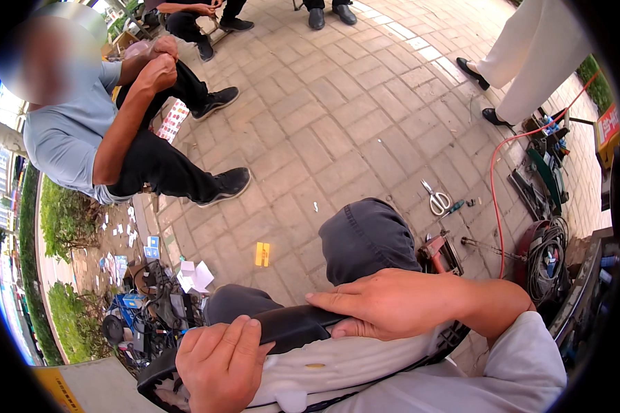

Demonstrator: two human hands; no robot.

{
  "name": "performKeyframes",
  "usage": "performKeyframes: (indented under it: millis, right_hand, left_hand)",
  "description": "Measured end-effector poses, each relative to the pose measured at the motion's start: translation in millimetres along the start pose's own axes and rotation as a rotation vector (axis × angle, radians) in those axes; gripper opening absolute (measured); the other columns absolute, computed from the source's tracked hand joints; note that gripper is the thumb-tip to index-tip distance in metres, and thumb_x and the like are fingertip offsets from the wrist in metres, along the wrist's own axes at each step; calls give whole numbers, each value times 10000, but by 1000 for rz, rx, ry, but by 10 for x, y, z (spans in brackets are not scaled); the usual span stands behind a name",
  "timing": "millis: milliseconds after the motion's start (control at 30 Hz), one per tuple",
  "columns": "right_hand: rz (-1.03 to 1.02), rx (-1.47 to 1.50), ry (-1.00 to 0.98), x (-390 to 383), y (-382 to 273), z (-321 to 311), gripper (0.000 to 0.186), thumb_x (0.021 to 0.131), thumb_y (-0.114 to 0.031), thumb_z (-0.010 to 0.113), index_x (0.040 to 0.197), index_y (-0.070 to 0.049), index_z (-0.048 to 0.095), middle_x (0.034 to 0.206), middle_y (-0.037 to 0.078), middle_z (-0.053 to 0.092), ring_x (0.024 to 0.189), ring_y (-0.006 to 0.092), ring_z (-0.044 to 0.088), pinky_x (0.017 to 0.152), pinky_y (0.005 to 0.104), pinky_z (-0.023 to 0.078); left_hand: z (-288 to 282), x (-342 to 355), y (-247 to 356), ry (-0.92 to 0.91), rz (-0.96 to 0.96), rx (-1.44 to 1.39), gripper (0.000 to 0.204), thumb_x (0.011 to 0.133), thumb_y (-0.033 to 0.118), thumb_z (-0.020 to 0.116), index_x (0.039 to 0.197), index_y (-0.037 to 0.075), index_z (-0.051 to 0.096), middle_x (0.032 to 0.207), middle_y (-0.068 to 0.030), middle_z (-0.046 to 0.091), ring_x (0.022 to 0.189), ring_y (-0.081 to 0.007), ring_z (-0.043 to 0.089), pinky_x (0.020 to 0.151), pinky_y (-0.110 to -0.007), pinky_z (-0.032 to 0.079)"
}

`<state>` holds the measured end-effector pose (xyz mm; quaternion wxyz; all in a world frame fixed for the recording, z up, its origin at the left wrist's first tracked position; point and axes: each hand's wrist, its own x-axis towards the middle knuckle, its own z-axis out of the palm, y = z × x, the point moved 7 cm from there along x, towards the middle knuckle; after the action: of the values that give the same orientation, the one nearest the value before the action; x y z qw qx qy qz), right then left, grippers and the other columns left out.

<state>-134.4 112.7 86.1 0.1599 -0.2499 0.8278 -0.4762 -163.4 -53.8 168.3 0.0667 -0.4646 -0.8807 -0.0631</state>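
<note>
A long seat-like piece with a white, ribbed surface and a dark rim lies across my lap, between my grey-trousered knees and my body. A band of smooth black covering runs along its far side. My left hand is closed over the left part of that covering, fingers bent and pressed together. My right hand grips the covering farther right, index finger along its top and thumb below. Beyond my right hand lie an orange-handled staple gun, scissors and a screwdriver on the paving.
A seated person is at the left; other people's legs are at the back. A red hose runs past tools and a red coiled-cable machine at the right. Papers and assorted parts litter the left.
</note>
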Motion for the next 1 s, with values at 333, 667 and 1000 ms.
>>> performKeyframes:
  millis: [333,667,1000]
  right_hand:
    - [25,-317,266,-124,137,-28,260,875,-103,592,1100,24,560,829,169,658,680,350,697,551,424,554]
    - [-250,-772,827,-122,-113,25,296,800,-188,715,1060,-63,653,905,36,582,759,188,550,689,315,412]
    - [-492,-768,882,-23,-194,214,131,732,-58,727,844,-5,682,878,54,604,755,188,564,703,353,440]
  left_hand:
    - [275,283,-152,11,154,-61,311,720,148,776,989,10,705,910,-81,721,772,-235,653,645,-370,478]
    - [416,456,-274,-54,45,-138,250,721,24,757,957,21,676,794,-99,665,730,-300,599,657,-405,468]
    - [470,392,-334,-25,40,-175,249,736,62,769,972,40,695,795,-69,673,738,-284,603,663,-402,476]
